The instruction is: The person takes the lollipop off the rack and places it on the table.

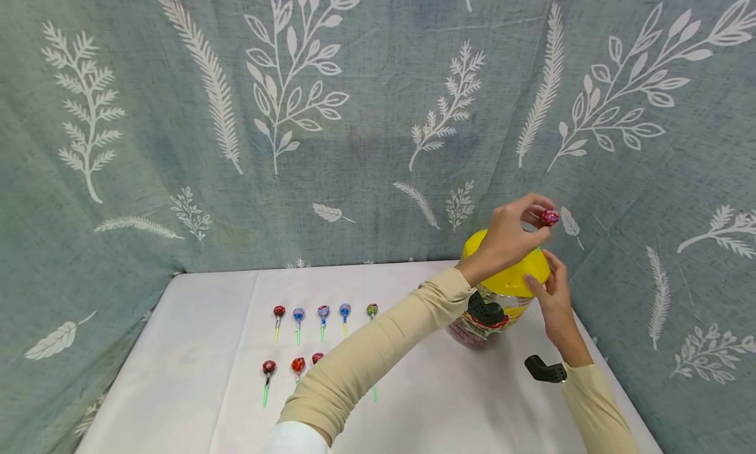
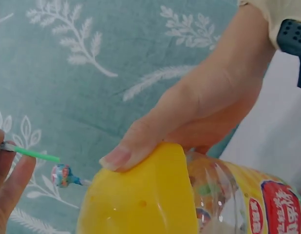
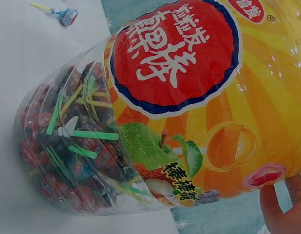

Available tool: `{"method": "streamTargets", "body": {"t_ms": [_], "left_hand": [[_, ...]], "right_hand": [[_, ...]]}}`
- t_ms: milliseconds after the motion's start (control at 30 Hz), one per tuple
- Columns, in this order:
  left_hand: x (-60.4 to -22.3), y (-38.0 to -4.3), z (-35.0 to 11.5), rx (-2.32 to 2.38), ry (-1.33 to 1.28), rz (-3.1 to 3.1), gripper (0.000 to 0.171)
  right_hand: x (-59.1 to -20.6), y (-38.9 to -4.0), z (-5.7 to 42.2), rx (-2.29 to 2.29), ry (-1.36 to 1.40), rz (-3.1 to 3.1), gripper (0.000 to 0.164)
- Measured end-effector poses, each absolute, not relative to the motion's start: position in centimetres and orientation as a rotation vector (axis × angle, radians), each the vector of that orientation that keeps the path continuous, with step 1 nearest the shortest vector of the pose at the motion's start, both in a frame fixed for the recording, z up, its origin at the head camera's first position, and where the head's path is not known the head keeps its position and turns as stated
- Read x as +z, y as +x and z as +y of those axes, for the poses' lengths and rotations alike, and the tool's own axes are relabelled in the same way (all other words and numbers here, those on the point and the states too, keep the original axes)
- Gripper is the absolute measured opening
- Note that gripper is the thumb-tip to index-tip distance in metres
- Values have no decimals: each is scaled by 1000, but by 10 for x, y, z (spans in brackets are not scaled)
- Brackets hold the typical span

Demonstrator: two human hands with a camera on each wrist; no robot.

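My left hand (image 1: 510,234) is raised over the yellow lid of a big clear plastic jar. It pinches a red-wrapped lollipop (image 1: 550,217); its green stick (image 2: 38,155) points toward the lid (image 2: 141,200) in the left wrist view. A second lollipop (image 2: 62,175), blue and red, stands out from the lid's top with its stick toward the lid. With thumb and fingers, my right hand (image 1: 558,309) grips the side of the lid. The jar (image 3: 189,107) has an orange and red label and leans. Many wrapped lollipops (image 3: 77,146) with green and yellow sticks lie inside.
Lollipops lie in two rows on the white table (image 1: 195,349), among them a red one (image 1: 269,367) and a blue one (image 1: 345,309). My left sleeve (image 1: 378,349) hides part of the near row. Leaf-patterned green cloth (image 1: 366,113) hangs behind and beside the table.
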State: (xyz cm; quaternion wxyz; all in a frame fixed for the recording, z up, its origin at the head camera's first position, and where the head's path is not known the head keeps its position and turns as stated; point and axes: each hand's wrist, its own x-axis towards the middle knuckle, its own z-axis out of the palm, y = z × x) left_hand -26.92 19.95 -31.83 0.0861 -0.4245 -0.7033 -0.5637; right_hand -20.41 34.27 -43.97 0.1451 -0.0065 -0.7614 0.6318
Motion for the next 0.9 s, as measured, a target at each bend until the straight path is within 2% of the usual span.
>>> {"method": "streamTargets", "body": {"t_ms": [567,900], "left_hand": [[-326,-240,142,-1732,-1296,-2149,28],[-332,-217,111,-1905,-1201,-2240,28]], "right_hand": [[-442,-205,341,1831,56,-2162,63],[-443,-205,342,1822,67,-2151,63]]}}
